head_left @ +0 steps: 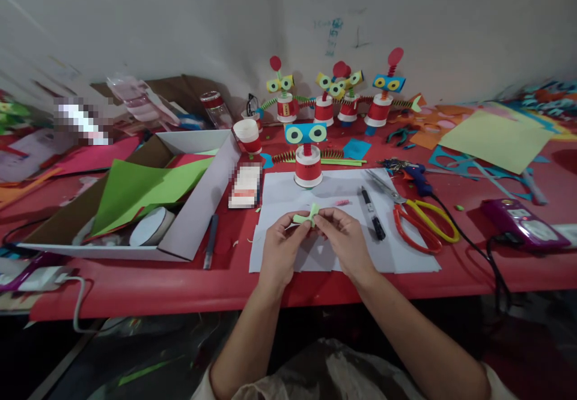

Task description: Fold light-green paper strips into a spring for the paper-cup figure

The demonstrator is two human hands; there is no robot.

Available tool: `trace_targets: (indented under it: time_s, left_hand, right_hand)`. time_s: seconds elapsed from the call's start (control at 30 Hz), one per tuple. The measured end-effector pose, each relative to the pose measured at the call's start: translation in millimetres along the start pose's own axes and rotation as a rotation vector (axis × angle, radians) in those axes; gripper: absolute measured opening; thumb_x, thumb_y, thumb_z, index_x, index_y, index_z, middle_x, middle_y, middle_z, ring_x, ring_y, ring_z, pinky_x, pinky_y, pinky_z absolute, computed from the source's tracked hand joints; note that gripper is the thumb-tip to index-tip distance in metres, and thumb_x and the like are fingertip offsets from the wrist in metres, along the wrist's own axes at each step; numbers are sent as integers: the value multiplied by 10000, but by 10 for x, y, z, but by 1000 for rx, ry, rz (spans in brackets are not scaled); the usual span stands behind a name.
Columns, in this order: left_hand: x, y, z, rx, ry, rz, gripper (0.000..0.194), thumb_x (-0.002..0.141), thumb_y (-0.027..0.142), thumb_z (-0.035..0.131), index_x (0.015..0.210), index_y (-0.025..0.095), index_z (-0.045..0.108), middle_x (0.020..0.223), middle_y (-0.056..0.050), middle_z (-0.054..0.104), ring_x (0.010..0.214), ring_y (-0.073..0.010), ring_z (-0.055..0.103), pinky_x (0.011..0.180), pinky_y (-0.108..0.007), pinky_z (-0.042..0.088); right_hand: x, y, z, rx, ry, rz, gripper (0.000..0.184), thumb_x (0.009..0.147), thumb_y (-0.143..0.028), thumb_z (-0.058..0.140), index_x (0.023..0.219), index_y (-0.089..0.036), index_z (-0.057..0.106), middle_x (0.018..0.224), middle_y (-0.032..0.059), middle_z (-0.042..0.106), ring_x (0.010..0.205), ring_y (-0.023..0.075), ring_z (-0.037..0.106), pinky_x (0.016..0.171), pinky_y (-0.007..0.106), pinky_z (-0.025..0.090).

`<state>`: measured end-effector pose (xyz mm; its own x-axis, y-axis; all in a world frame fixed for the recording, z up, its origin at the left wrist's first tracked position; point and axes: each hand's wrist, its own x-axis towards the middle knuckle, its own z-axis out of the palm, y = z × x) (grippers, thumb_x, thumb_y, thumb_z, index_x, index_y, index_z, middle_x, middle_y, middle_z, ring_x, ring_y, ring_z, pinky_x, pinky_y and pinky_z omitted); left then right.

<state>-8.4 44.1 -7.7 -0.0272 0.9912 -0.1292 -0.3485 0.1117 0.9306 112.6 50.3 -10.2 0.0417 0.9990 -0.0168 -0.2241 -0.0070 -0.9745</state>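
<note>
Pale green paper, folded into a narrow strip [302, 219], sits between the two hands above the white sheets [282, 198] on the red bench [171, 289]. It forms a bent shape: one arm runs roughly left to right, its free end pointing left, while the other stands across it, pointing away from the person. Whether this is one strip or two joined, I cannot tell. The left hand [282, 246] has thumb and fingertips pinched on it; the right hand [346, 242] is pinched on it too, the two hands' fingertips nearly meeting.

One small pink folded piece [342, 202] lies on the sheets just beyond the right hand, with one black pen [373, 213] to its right. Next comes one pair of scissors [417, 222], with one red and one yellow handle, blades pointing away and leftward. One glue gun [417, 178] lies behind it.

One paper-cup figure [308, 168] stands upright ahead of the hands, its two eyes towards the person and two folded arms stretched sideways. Four more figures [286, 108] stand by the wall: three with yellow heads, one with blue. To the left are one dark pen-like tool [210, 240], one phone [246, 186] and one white open box [198, 222] holding green paper [139, 192].
</note>
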Motion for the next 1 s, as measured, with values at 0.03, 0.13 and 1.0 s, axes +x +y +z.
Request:
trace_targets:
  time_s: [0.03, 0.13, 1.0]
  left_hand:
    - [-4, -14, 19, -18, 38, 14, 210, 709, 265, 757, 885, 164, 705, 776, -11, 694, 695, -116, 634, 724, -254, 502]
    - [-8, -43, 51, -49, 132, 70, 147, 691, 246, 768, 788, 159, 701, 756, -3, 699, 707, -107, 631, 728, -234, 499]
    - [-55, 38, -57, -75, 44, 81, 516, 741, 258, 744, 1200, 198, 514, 656, 32, 675, 622, -121, 655, 674, -254, 511]
  right_hand:
    - [-3, 2, -1, -13, -9, -4, 174, 758, -352, 692, 820, -191, 667, 700, -9, 655, 630, 130, 574, 618, 256, 471]
    - [-11, 8, -2, -85, -55, -31, 181, 765, -346, 684, 860, -193, 669, 783, 13, 684, 699, 155, 610, 677, 278, 489]
    - [-8, -50, -18, 185, -99, 41, 155, 679, -311, 763, 710, -190, 672, 592, -24, 622, 550, 117, 546, 555, 259, 453]
